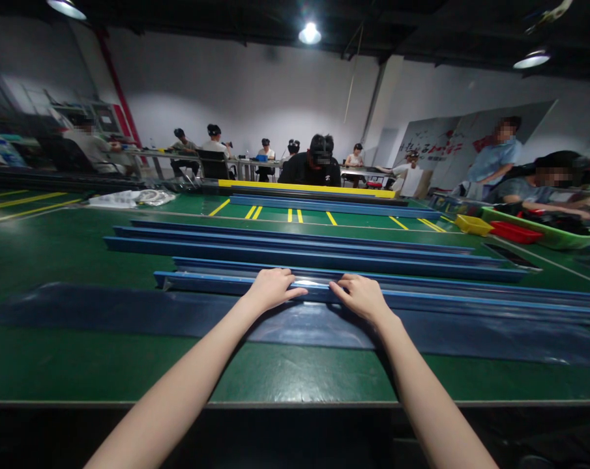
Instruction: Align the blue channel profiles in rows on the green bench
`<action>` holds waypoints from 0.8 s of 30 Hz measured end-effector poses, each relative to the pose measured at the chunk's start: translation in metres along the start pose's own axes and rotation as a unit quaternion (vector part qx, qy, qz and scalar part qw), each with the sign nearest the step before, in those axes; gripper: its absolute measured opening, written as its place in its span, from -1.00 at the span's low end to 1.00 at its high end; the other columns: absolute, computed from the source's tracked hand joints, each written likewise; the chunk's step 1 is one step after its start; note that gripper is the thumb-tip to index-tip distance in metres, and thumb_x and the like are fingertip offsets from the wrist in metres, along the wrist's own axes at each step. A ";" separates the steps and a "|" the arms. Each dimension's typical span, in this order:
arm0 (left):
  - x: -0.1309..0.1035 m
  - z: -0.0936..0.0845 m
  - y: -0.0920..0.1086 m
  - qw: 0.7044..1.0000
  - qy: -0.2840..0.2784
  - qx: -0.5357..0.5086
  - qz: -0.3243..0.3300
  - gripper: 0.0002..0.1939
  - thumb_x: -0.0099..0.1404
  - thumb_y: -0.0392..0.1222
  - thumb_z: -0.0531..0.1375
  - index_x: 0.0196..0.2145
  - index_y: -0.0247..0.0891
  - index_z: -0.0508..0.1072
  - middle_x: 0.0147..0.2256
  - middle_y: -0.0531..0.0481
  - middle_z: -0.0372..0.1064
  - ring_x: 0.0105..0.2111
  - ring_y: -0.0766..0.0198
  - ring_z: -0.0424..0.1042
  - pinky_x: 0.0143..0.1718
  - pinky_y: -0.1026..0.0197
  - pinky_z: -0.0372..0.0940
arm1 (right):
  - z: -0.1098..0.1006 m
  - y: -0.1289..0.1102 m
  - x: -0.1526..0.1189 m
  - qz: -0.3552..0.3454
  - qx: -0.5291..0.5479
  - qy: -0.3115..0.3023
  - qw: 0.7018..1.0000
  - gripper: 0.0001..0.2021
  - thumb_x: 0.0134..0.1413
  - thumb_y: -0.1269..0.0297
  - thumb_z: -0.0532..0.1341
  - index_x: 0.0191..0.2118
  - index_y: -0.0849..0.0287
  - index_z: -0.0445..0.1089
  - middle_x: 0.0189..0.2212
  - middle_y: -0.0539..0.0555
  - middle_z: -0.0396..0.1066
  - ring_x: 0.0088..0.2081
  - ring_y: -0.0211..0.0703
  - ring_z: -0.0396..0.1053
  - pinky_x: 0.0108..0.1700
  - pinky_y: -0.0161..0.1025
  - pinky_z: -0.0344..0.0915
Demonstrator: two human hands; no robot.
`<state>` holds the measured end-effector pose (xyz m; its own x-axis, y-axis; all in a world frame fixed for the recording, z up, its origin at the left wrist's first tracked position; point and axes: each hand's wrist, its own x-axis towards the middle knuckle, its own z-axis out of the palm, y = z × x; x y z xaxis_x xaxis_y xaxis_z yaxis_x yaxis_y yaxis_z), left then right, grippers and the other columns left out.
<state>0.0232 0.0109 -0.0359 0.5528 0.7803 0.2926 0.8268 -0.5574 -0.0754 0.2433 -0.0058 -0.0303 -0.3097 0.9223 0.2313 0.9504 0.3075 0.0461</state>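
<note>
A long blue channel-shaped profile (422, 299) lies across the green table (295, 381). Both of my hands grip its middle, a short gap apart. My left hand (274, 288) has its fingers over the far side and its thumb along the near edge. My right hand (360, 294) holds it the same way, thumb pointing left. A flat, glossy dark blue strip (128, 311) lies in front of the profile and passes under my wrists. Just beyond are more long blue profiles (314, 254), lying roughly parallel.
Farther back are a yellow bar (304, 189) and another blue profile (334, 206). A clear plastic bag (133, 198) lies at the back left. Yellow (473, 225), red (516, 231) and green trays (563, 238) stand at the right. Several people sit beyond the table.
</note>
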 end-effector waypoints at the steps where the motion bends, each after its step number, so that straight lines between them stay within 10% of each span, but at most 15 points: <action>1: 0.000 0.000 0.000 1.000 -0.003 0.001 0.005 -0.50 0.25 0.18 -0.10 -0.35 -0.25 0.44 -0.32 -0.04 0.39 -0.30 0.23 0.38 -0.39 0.30 0.17 | 0.001 0.000 0.000 -0.011 0.008 -0.001 1.000 -0.48 0.16 -0.01 -0.21 -0.35 0.08 0.44 -0.32 0.03 0.44 -0.27 -0.22 0.35 -0.40 -0.36 0.05; 24: -0.020 -0.013 -0.032 0.996 -0.040 -0.070 0.049 -0.78 0.17 -0.06 0.13 -0.29 -0.24 0.26 -0.26 0.01 0.29 -0.26 0.25 0.31 -0.33 0.30 0.15 | -0.001 -0.016 0.004 -0.099 0.127 0.030 0.987 -0.73 0.04 0.07 0.06 -0.29 0.14 0.35 -0.35 0.03 0.38 -0.33 -0.24 0.30 -0.33 -0.36 0.09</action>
<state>-0.0156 0.0098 -0.0267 0.6409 0.7376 0.2124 0.7494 -0.6612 0.0352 0.2265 -0.0069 -0.0293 -0.4784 0.8256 0.2991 0.8315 0.5354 -0.1479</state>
